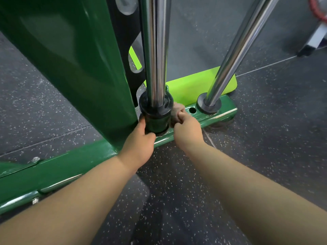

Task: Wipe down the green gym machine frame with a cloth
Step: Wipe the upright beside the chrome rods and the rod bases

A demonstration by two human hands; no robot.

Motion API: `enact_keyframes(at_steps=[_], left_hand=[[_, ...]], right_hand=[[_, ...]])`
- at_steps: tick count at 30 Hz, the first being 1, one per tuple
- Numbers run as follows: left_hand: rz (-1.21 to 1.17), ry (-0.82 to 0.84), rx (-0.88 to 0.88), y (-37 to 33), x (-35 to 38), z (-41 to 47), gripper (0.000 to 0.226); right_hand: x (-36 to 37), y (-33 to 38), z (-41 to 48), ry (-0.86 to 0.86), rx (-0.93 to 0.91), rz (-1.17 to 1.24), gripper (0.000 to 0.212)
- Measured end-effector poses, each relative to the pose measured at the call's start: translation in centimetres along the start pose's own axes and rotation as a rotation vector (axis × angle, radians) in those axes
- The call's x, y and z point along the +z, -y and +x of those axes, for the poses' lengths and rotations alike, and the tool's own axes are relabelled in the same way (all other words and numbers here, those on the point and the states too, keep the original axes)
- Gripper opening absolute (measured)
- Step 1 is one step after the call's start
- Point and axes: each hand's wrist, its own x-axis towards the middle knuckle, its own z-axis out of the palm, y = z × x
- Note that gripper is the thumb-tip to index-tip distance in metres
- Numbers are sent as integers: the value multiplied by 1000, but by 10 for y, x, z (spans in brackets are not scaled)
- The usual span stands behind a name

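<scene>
The dark green machine frame (74, 167) runs as a low base bar from the lower left to the right, with a wide green upright (74, 55) rising at the left. A black collar (155, 114) sits on the bar at the foot of a chrome rod (155, 50). My left hand (139, 142) presses against the collar's left side, fingers hidden behind it. My right hand (185, 128) is closed on a brownish cloth (177, 110) bunched against the collar's right side. Whether the cloth reaches my left hand is hidden.
A second chrome rod (235, 50) slants up from a black ring (208, 103) further right on the bar. A lime-green plate (194, 85) lies behind the bar. Speckled dark rubber floor (265, 121) surrounds the machine. Other equipment (316, 36) stands at the top right.
</scene>
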Motion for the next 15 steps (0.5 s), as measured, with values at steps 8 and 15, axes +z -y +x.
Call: enact_keyframes(at_steps=[8, 15], left_hand=[[43, -11, -166, -2, 12, 17, 70], [244, 52, -203, -3, 13, 15, 83]], right_hand=[[-26, -15, 55, 125, -302, -815, 80], [16, -22, 18, 139, -353, -474, 85]])
